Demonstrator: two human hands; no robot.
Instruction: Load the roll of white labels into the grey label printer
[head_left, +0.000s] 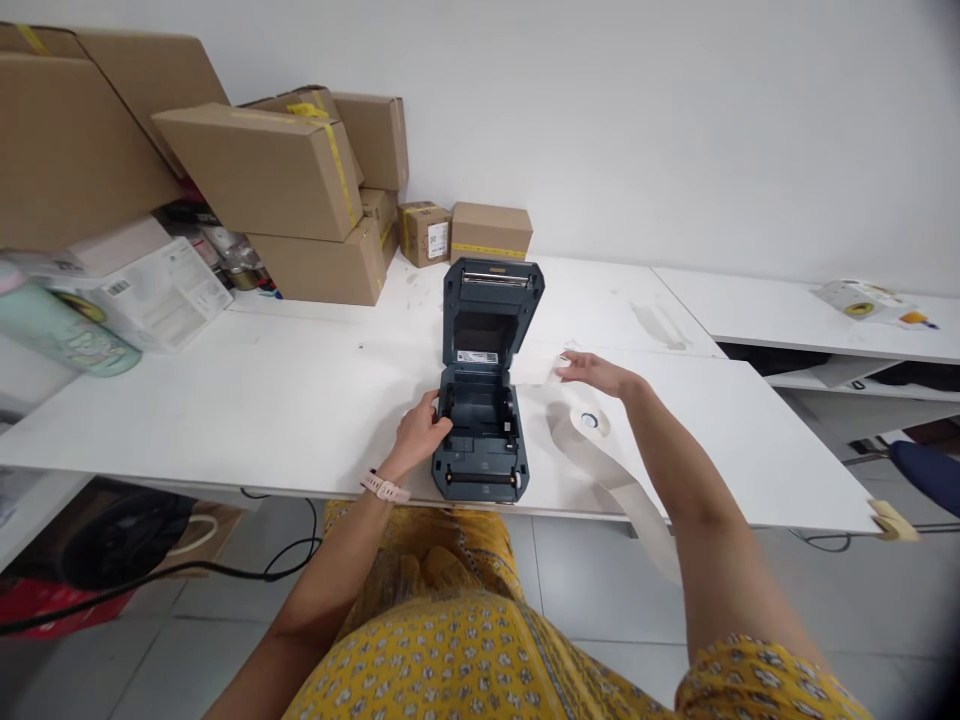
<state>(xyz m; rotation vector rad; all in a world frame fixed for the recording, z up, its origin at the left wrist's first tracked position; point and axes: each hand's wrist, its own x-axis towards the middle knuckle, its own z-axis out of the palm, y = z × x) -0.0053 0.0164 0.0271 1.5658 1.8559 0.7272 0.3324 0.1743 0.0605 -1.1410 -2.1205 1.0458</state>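
Observation:
A dark grey label printer (481, 400) stands on the white table (285, 400) with its lid raised and its roll bay empty. My left hand (420, 432) grips the printer's left side wall, fingers curled over the edge. My right hand (596, 372) reaches right of the printer and pinches a white paper label end (541, 368) lying on the table. Just in front of that hand lies a white label roll (589, 421), and its loose strip (637, 500) trails over the table's front edge.
Cardboard boxes (262, 170) are stacked at the back left, with two small boxes (465, 232) by the wall. A pale green bottle (60, 330) and white cartons sit far left. A lower white bench (810, 320) holds a tape roll at right. A black cable (225, 570) runs on the floor.

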